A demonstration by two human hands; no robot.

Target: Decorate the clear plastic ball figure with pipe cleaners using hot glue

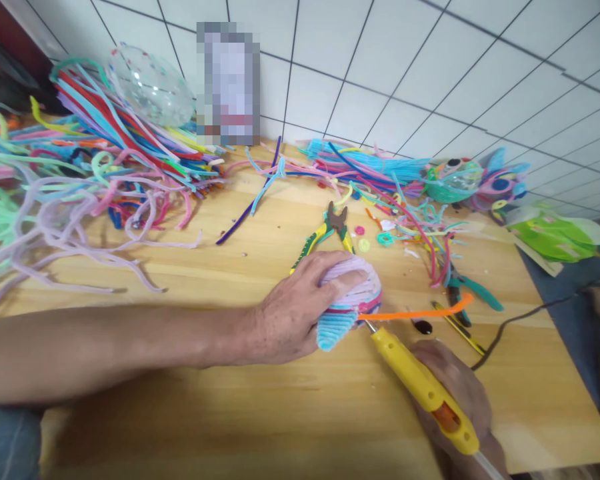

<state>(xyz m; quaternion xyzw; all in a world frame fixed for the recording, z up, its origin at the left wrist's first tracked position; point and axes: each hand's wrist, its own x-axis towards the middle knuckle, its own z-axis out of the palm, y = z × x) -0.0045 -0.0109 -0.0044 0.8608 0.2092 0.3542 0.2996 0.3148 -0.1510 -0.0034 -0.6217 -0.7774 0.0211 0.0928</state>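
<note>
As the glue gun [425,390] points at the ball [365,272]: the step in hand looks like gluing the strip [415,315] on beside the fin [335,332].
Ball: near the middle of the desk [260,413], wound in lilac with pink and blue bands lower down; whether it rests on the wood or is held just above it, I cannot tell.
Left hand [307,300]: closed round the ball from its left side, thumb lying across the lilac winding; the fingers underneath are hidden.
Right hand [460,383]: curled about the glue gun's body; most of its fingers are out of sight, so I cannot tell whether one presses a trigger.
Nozzle [369,325]: at the ball's lower right edge, by the inner end of the strip; touching or just short of it, I cannot tell.
Strip: orange, running out to the right from the ball, its free end curving up and unheld.
Next move: it seems to call for a steady ball, a small dab of glue right at the joint, and the strip pressed in place with skin clear of the hot nozzle.
Nearby: pliers [337,219] just beyond the ball, partly hidden; teal pliers [483,293] and a dark cord [513,323] to the right; lilac stems [55,217] at far left.
</note>
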